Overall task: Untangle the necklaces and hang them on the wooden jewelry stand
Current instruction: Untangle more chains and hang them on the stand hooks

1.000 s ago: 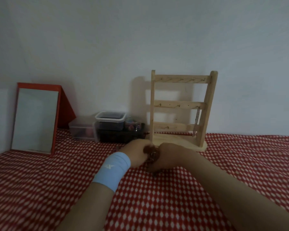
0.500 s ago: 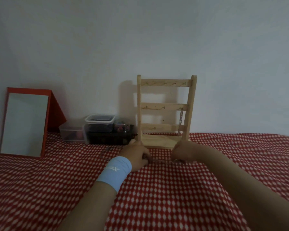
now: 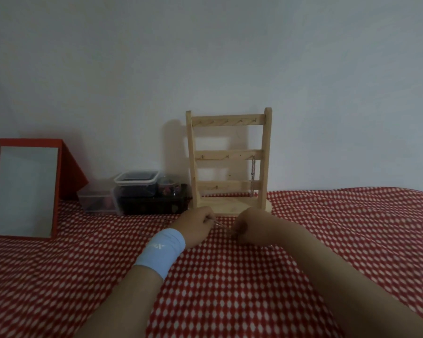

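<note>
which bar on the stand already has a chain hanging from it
The middle bar of the wooden stand: a silver chain hangs at its right end. The top and bottom bars' hooks look bare.

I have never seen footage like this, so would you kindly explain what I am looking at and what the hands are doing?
There is no machine here: a person wears a camera on the head, so this single view looks forward and down at their own two bare hands. The left hand, with a light blue wristband, and the right hand each pinch a thin chain stretched between them, low over a red-and-white checked cloth. Behind stands a wooden jewelry stand with one chain already hanging on its right side. To the left are plastic boxes and a red-framed mirror against the wall.
</note>
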The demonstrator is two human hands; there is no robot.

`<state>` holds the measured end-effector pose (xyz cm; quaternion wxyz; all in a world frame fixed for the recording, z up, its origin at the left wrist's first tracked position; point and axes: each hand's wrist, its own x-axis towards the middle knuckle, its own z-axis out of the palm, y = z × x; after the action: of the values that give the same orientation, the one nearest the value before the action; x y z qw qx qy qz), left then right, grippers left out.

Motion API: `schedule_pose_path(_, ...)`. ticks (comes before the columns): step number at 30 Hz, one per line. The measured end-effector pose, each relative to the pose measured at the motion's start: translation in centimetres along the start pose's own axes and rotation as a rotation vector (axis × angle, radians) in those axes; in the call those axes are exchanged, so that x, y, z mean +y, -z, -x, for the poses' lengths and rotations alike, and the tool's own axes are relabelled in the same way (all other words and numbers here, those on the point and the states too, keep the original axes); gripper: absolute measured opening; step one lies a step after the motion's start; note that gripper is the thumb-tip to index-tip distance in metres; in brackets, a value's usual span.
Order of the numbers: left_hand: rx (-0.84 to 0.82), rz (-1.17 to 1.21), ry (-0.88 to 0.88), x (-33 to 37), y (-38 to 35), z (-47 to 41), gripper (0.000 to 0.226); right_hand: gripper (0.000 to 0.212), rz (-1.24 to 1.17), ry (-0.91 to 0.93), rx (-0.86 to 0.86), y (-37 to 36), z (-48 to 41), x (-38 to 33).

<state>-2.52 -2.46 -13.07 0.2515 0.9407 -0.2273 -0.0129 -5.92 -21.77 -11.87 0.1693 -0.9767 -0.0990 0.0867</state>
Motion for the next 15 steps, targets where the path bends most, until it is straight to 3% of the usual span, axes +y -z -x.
schedule_pose_path(7,0.042,-0.202,0.118,-0.7,0.8,0.5,0.029,0.014,-0.310,0.012,0.062,-0.1,-0.3,1.6)
schedule_pose_path(10,0.012,-0.133,0.175,-0.7,1.0,0.4,0.033,0.013,-0.349,0.003,0.055,0.0,-0.2,1.9)
schedule_pose_path(12,-0.002,-0.076,0.177,-0.8,1.4,0.3,0.032,0.011,-0.312,-0.028,0.049,0.0,-0.2,2.2)
schedule_pose_path(15,-0.088,0.040,0.111,-0.9,1.5,0.2,0.020,0.015,-0.076,-0.128,0.114,0.3,0.0,2.6)
